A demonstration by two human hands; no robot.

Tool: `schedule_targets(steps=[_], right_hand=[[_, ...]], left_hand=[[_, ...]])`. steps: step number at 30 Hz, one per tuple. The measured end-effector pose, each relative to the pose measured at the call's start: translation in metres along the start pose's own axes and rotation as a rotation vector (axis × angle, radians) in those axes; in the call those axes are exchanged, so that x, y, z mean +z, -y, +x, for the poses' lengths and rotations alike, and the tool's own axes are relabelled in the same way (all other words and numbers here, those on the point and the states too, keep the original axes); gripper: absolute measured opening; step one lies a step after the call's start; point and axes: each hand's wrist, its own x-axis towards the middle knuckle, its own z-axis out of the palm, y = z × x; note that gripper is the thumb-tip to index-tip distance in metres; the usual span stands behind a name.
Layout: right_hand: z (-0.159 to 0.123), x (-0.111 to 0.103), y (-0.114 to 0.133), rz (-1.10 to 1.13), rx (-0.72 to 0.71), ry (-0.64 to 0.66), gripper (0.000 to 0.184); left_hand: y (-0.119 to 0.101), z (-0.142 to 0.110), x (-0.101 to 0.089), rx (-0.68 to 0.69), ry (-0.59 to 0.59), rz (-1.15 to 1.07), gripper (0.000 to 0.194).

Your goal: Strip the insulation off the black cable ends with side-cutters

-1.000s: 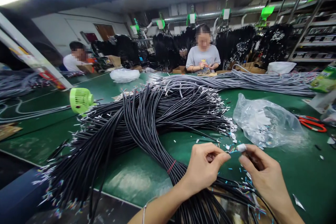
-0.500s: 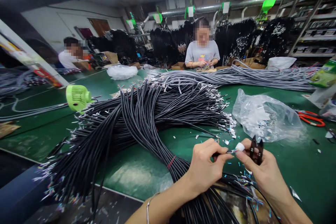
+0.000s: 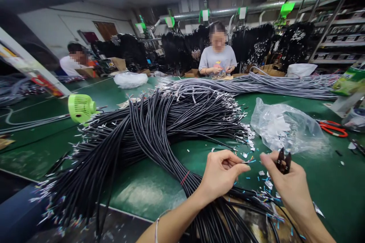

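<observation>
My left hand [image 3: 224,172] pinches a cable end, and its thin coloured wires [image 3: 251,160] stick out past the fingertips. To the right, my right hand [image 3: 292,182] is closed around small dark cutters [image 3: 283,161] whose jaws point up. Its thumb and forefinger are near the wires but apart from them. Under my left forearm runs a bundle of black cables [image 3: 171,155] tied with a red band [image 3: 185,177]. More stripped cable ends [image 3: 265,199] lie below my hands among scraps of foil and blue insulation.
A large heap of black cables [image 3: 111,163] covers the left middle of the green table [image 3: 148,193]. A clear plastic bag [image 3: 288,127] and red-handled scissors [image 3: 333,128] lie at right. Beyond are grey cables [image 3: 279,85], a green fan [image 3: 81,108] and a seated person [image 3: 218,59].
The white piece between my fingers is gone from them, and the coloured wires now show bare. My right hand has moved slightly right, away from the cable end.
</observation>
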Motion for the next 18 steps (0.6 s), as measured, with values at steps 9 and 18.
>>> schedule_targets(steps=[9,18], right_hand=[[-0.004,-0.001,0.008,-0.126,-0.126,0.161,0.022],[-0.010,0.007,0.015,-0.249,-0.401,0.154,0.012]], left_hand=[[0.000,-0.003,0.000,0.121,-0.019,0.076,0.016],[0.008,-0.007,0.006,0.375,-0.128,0.393,0.013]])
